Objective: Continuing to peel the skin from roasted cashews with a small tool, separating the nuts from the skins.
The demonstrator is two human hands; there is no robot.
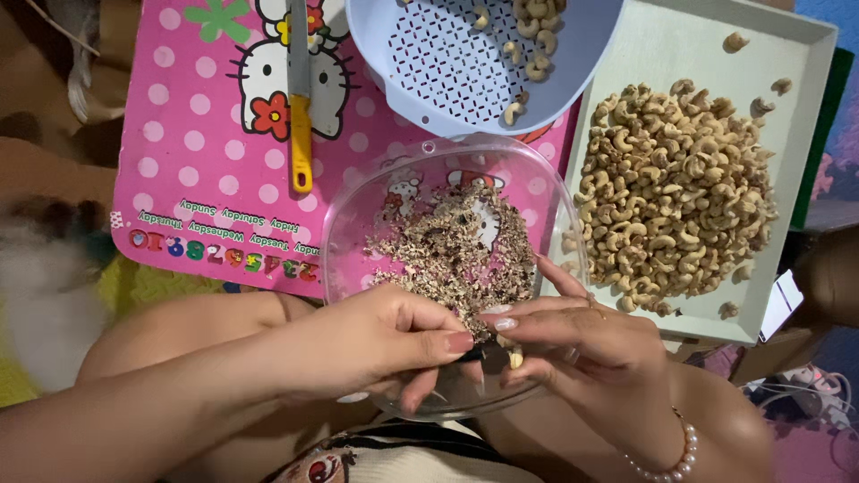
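one small pale cashew nut (515,358) sits pinched between the two hands, just over the near edge of the clear plastic bowl (358,224). the right hand (582,335) has its thumb and first fingers closed on the nut. the left hand (385,344) has its fingers bunched tight on something small and dark (474,354) that touches the nut; i cannot tell what it is. the nut looks light, hard and curved, and it could snap or slip, so a soft pinch on its two flat sides seems best.

many bits of thin brown skin (456,255) lie in the clear bowl. they look dry and very light, like they could blow away.

behind the bowl is a pale blue basket with holes (447,63), with a few nuts in it. to the right a pale tray (787,134) holds a big heap of cashews (676,197).

under the bowl lies a pink mat with white dots (192,179). it has a cartoon cat, flowers, and rows of coloured letters and numbers along its near edge. a knife with a yellow handle (301,134) lies on the mat.

the right wrist wears a bead bracelet (667,456)
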